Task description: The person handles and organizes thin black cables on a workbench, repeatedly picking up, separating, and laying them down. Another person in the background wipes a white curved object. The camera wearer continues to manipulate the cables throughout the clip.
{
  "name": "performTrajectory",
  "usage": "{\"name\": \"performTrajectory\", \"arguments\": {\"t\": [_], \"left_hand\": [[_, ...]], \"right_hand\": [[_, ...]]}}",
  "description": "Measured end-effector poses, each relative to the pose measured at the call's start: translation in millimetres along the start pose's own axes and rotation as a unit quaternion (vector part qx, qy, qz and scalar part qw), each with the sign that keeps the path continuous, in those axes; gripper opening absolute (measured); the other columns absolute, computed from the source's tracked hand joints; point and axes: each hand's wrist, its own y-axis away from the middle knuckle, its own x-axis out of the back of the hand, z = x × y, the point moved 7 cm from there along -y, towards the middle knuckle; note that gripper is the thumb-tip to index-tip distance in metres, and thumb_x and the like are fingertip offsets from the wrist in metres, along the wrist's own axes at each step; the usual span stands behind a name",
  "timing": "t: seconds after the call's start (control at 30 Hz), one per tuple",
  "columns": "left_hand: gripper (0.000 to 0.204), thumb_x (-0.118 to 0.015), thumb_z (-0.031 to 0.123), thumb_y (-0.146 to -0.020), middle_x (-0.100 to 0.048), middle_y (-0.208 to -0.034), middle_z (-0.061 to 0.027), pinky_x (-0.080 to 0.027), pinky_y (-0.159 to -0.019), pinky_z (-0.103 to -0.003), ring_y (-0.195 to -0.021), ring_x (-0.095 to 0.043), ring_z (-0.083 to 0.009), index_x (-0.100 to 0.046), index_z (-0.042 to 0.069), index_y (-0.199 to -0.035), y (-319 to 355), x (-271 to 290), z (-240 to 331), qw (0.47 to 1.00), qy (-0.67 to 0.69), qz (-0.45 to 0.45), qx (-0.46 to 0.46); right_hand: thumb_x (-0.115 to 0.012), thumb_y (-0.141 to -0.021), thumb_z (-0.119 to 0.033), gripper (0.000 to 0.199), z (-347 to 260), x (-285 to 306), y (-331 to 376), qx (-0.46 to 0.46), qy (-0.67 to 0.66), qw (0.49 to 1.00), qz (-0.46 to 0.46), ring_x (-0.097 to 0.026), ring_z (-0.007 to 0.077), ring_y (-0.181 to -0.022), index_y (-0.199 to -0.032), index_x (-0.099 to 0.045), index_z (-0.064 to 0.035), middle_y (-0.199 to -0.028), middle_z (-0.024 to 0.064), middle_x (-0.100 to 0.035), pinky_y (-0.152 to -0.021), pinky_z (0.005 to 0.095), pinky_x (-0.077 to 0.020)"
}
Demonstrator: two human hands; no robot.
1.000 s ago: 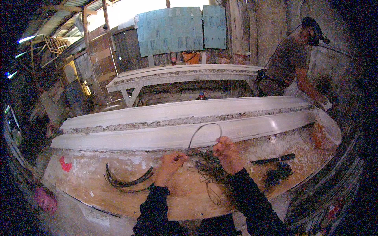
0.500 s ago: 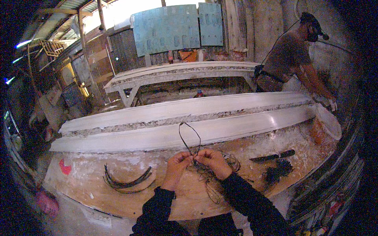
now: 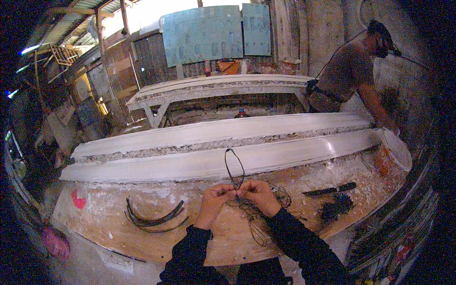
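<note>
Both my hands meet above the wooden table [image 3: 142, 244], fingertips pinched together. Between them they hold the crossing ends of a dark, thin strip bent into a loop [image 3: 226, 164], which stands up above my fingers. My left hand [image 3: 214, 202] and my right hand [image 3: 260, 195] are closed on it at the same spot. Under and beside my right hand lies a tangle of thin dark cord [image 3: 256, 230]. Left of my hands rests a small bundle of curved dark strips [image 3: 154, 218]. A knife [image 3: 327, 189] lies to the right, with a dark bristly clump [image 3: 336, 207] just below it.
Two long whitish mouldings [image 3: 166, 167] run across the table's far side. A whitish bucket [image 3: 396, 149] stands at the right end, and a red patch [image 3: 78, 199] marks the left. Behind is another long bench [image 3: 213, 88]; a co-worker [image 3: 342, 69] bends over at the far right.
The loop has narrowed slightly and shifted a little to the right, its ends still pinched in my fingers. At the far right the co-worker has leaned lower, an arm reaching down behind the bucket.
</note>
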Motion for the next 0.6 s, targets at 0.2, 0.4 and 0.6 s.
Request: {"name": "performTrajectory", "arguments": {"t": [0.2,0.4,0.6], "left_hand": [[0.017,-0.061,0.009,-0.078,-0.062,-0.077,-0.0047,-0.046,-0.064,-0.022,-0.068,-0.056,-0.0099,-0.060,-0.003,-0.089,-3,0,-5,1.000,0.014,-0.014,0.006],[0.017,-0.060,0.012,-0.079,-0.062,-0.075,-0.0052,-0.046,-0.064,-0.022,-0.068,-0.057,-0.0104,-0.061,-0.003,-0.087,-2,-1,-5,1.000,0.008,-0.028,0.000],[0.019,-0.059,0.016,-0.080,-0.062,-0.075,-0.0047,-0.045,-0.063,-0.022,-0.067,-0.056,-0.0100,-0.062,-0.002,-0.086,-2,-2,1,0.998,-0.043,-0.050,-0.007]], "right_hand": [[-0.067,-0.071,-0.011,0.010,-5,2,0,0.031,0.045,0.998,0.014,-0.050,0.0062,-0.068,-0.071,-0.058,-0.0056,-0.069,-0.0030,-0.057,-0.065,0.0215,-0.0406],[-0.069,-0.070,-0.013,0.012,-12,2,2,0.056,0.040,0.997,0.025,-0.052,0.0077,-0.068,-0.073,-0.060,-0.0054,-0.070,-0.0007,-0.059,-0.065,0.0231,-0.0424],[-0.068,-0.071,-0.015,0.014,-17,0,3,0.071,0.072,0.994,0.042,-0.053,0.0098,-0.070,-0.073,-0.059,-0.0054,-0.073,0.0014,-0.058,-0.067,0.0237,-0.0427]]}}
